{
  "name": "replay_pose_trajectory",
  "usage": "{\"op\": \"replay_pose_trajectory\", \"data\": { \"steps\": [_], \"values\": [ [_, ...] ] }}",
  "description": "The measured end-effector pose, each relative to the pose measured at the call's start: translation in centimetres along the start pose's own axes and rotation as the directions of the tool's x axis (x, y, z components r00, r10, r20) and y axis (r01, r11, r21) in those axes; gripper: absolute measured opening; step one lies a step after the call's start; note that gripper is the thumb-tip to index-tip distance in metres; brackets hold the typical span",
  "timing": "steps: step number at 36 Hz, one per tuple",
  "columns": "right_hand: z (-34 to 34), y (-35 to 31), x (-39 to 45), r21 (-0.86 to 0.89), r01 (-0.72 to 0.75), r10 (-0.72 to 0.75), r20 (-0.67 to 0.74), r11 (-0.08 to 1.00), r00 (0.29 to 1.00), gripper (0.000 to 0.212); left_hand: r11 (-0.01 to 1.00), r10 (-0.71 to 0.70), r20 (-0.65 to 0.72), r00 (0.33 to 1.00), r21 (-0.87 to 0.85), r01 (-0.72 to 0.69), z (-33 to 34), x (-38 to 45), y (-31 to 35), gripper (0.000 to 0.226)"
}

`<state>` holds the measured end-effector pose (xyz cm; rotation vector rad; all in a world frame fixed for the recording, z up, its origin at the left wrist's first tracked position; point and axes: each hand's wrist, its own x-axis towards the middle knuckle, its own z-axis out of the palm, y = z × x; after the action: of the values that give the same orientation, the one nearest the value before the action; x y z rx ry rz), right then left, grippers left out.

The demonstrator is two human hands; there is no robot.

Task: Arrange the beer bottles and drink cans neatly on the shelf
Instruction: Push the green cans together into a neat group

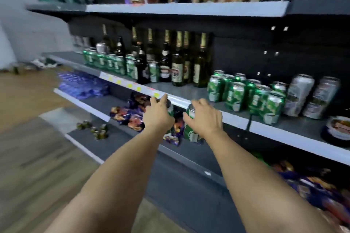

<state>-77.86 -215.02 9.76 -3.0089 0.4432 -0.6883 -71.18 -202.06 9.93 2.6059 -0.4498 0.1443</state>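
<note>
- Our left hand [158,113] gripped a green can [169,108], fingers curled round its top and side, the fingertips close under the front lip of the middle shelf [189,91].
- Our right hand [203,117] held a second green can [190,125], thumb on its left side and fingers wrapped over the far side; its silver top showed above the thumb.
- Both cans were upright, near each other but apart, in front of and just below that shelf's edge.
- On the shelf, a row of dark beer bottles [178,62] stood upright towards the back, with a line of green cans [106,61] in front of them to the left.
- Further right, a loose cluster of green cans [246,93] stood on the same shelf, and beside them two taller silver cans [310,96].
- The shelf below carried purple snack packets [130,115], partly hidden behind our hands.
- The whole view was blurred, so we could not read the labels.
</note>
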Motion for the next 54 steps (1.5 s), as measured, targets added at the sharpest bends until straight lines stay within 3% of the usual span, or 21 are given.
{"op": "replay_pose_trajectory", "data": {
  "steps": [9, 15, 22, 38, 54],
  "values": [
    [7.1, -14.8, 6.1, 0.069, 0.131, -0.137, 0.092, 0.989, 0.986, 0.056, 0.983, -0.184, -0.023, 0.983, -0.023, 0.184, -3.0, 3.6, -15.8, 0.081],
    [10.8, -21.1, 12.6, 0.089, 0.205, -0.212, 0.082, 0.975, 0.974, 0.054, 0.972, -0.234, -0.065, 0.970, -0.014, 0.234, -4.5, 8.6, -22.3, 0.051],
    [14.9, -26.4, 22.8, 0.146, 0.232, -0.239, 0.037, 0.962, 0.970, 0.048, 0.962, -0.272, -0.121, 0.955, -0.005, 0.273, -6.2, 18.4, -28.0, 0.049],
    [22.6, -38.9, 45.7, 0.282, 0.248, -0.238, -0.070, 0.927, 0.969, 0.066, 0.959, -0.278, -0.268, 0.922, -0.027, 0.282, -11.1, 41.2, -41.5, 0.047],
    [28.2, -57.0, 64.8, 0.296, 0.099, -0.044, -0.188, 0.950, 0.981, 0.051, 0.997, -0.078, -0.208, 0.975, -0.032, 0.072, -17.5, 63.8, -58.2, 0.057]
  ]
}}
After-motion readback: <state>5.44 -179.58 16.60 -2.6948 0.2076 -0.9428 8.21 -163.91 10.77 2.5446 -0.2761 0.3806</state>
